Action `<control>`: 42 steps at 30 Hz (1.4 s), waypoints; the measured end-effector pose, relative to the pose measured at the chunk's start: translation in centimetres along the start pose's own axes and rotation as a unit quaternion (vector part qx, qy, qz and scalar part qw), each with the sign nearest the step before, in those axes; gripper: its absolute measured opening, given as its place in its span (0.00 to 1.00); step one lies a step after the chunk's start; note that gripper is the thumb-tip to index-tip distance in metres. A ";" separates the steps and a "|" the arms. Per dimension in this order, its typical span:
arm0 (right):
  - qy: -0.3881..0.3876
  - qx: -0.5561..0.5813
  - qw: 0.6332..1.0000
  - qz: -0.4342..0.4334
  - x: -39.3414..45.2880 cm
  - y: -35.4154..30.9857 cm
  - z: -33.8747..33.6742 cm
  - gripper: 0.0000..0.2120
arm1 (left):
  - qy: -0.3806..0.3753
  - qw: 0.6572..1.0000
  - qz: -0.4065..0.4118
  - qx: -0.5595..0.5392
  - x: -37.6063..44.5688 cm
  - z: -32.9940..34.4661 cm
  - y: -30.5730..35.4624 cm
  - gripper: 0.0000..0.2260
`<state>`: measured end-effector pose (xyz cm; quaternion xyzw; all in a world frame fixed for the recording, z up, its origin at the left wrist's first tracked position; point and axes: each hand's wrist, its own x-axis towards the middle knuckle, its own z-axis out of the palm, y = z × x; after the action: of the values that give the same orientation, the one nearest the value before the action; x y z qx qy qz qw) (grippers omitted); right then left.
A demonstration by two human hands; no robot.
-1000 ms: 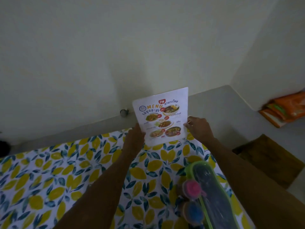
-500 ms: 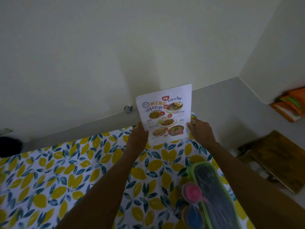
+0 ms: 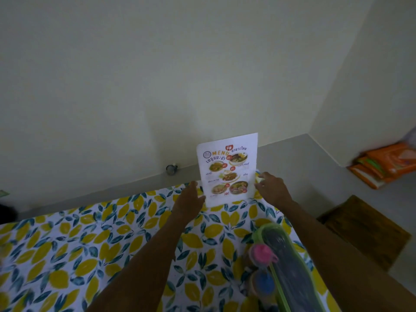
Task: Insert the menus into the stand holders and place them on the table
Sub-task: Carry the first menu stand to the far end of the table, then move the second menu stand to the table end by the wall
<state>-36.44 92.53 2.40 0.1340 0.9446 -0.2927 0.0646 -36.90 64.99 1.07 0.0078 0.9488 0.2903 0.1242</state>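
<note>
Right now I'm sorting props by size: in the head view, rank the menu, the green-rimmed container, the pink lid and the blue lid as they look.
1. green-rimmed container, though it is nearer the camera and cut off by the frame
2. menu
3. pink lid and blue lid: they look alike, unranked

The menu [image 3: 227, 170] stands upright at the table [image 3: 67, 255]'s far edge, a hand either side.

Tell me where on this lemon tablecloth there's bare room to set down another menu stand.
The broad stretch of tablecloth to the left of the left arm is bare. Crowded: the far right corner, where the menu stand sits between both hands, and the near right edge, taken by the green-rimmed tray and the pink-capped and blue-capped jars.
</note>
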 end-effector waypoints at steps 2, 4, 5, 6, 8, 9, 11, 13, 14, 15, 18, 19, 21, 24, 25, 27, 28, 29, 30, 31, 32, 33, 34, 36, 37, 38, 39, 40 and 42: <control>0.001 -0.030 0.999 -0.011 -1.6 -1.1 -0.6 0.19 | 0.017 0.998 0.024 0.060 -1.6 -1.0 -0.3 0.27; 0.001 -0.065 0.997 -0.028 -3.6 -2.9 -1.0 0.20 | 0.043 0.989 0.052 0.134 -3.4 -2.5 -0.8 0.27; 0.002 -0.089 0.995 -0.039 -4.7 -4.0 -1.2 0.20 | 0.054 0.982 0.062 0.168 -4.4 -3.3 -1.2 0.27; 0.004 -0.118 0.992 -0.054 -5.7 -5.0 -1.1 0.21 | 0.067 0.976 0.068 0.195 -5.3 -4.2 -1.6 0.28; 0.004 -0.179 0.980 -0.081 -8.0 -7.2 -0.7 0.23 | 0.090 0.966 0.079 0.227 -7.2 -5.9 -3.1 0.31; 0.005 -0.206 0.974 -0.095 -9.3 -8.4 -0.2 0.23 | 0.101 0.963 0.084 0.236 -8.3 -6.8 -4.0 0.32; 0.016 -0.235 0.965 -0.117 -12.1 -11.0 0.9 0.24 | 0.125 0.958 0.093 0.239 -10.7 -8.4 -6.3 0.33; 0.019 -0.246 0.960 -0.131 -15.4 -13.9 2.3 0.25 | 0.143 0.957 0.095 0.236 -13.4 -10.0 -8.8 0.33; 0.019 -0.254 0.957 -0.138 -17.0 -15.3 3.3 0.26 | 0.146 0.956 0.093 0.236 -14.9 -10.8 -10.4 0.33; 0.018 -0.264 0.954 -0.143 -18.0 -16.3 4.1 0.26 | 0.146 0.956 0.092 0.237 -16.1 -11.3 -11.4 0.33; 0.001 -0.259 0.951 -0.166 -22.6 -20.5 8.5 0.27 | 0.134 0.962 0.063 0.229 -21.1 -13.8 -17.3 0.34; -0.006 -0.255 0.950 -0.179 -24.1 -22.1 10.3 0.28 | 0.134 0.964 0.049 0.225 -22.8 -14.7 -19.5 0.35; -0.026 -0.260 0.943 -0.207 -26.9 -25.5 13.8 0.29 | 0.130 0.969 0.015 0.211 -26.6 -16.3 -24.1 0.35; -0.054 -0.265 0.931 -0.244 -30.4 -30.4 18.6 0.29 | 0.131 0.968 -0.040 0.210 -31.7 -18.5 -30.5 0.35; -0.062 -0.265 0.927 -0.259 -31.4 -32.0 20.1 0.29 | 0.135 0.967 -0.058 0.207 -33.2 -19.1 -32.4 0.34; -0.078 -0.265 0.918 -0.283 -33.4 -34.9 22.9 0.30 | 0.146 0.964 -0.093 0.203 -36.1 -20.3 -35.9 0.35; -0.085 -0.264 0.914 -0.295 -34.3 -36.2 24.2 0.30 | 0.153 0.961 -0.110 0.202 -37.4 -20.9 -37.6 0.35; -0.092 -0.264 0.910 -0.306 -35.1 -37.5 25.4 0.30 | 0.159 0.958 -0.124 0.203 -38.5 -21.4 -39.1 0.37; -0.101 -0.263 0.905 -0.318 -35.9 -38.7 26.6 0.29 | 0.164 0.956 -0.135 0.204 -39.6 -22.0 -40.5 0.38; -0.105 -0.261 0.901 -0.329 -36.6 -39.9 27.7 0.29 | 0.166 0.953 -0.145 0.206 -40.6 -22.6 -41.8 0.37; -0.108 -0.259 0.898 -0.338 -37.3 -41.0 28.8 0.29 | 0.168 0.951 -0.155 0.208 -41.4 -23.0 -43.1 0.36; -0.111 -0.260 0.895 -0.345 -37.8 -41.9 29.7 0.29 | 0.170 0.949 -0.166 0.207 -42.1 -23.5 -44.2 0.34; -0.117 -0.263 0.891 -0.351 -38.2 -42.9 30.7 0.29 | 0.173 0.948 -0.174 0.205 -42.7 -23.9 -45.3 0.32; -0.131 -0.268 0.883 -0.362 -38.8 -44.8 32.5 0.28 | 0.173 0.944 -0.195 0.200 -43.8 -24.5 -47.5 0.32; -0.138 -0.269 0.880 -0.367 -39.0 -45.6 33.4 0.28 | 0.170 0.943 -0.205 0.200 -44.3 -24.8 -48.6 0.34; -0.142 -0.268 0.877 -0.372 -39.2 -46.4 34.3 0.28 | 0.166 0.942 -0.211 0.201 -44.7 -25.1 -49.7 0.35; -0.146 -0.268 0.875 -0.377 -39.2 -47.1 35.3 0.28 | 0.162 0.942 -0.217 0.198 -45.0 -25.4 -50.8 0.36; -0.149 -0.269 0.873 -0.379 -39.2 -47.8 36.2 0.27 | 0.161 0.942 -0.221 0.194 -45.2 -25.8 -52.0 0.37; -0.156 -0.271 0.871 -0.379 -38.9 -49.2 38.1 0.27 | 0.158 0.943 -0.231 0.183 -45.1 -26.7 -54.3 0.36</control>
<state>-11.89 23.40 5.27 -0.3046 0.9427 -0.0441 0.1288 3.49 1.30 2.87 -0.2347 0.9688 0.0726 0.0329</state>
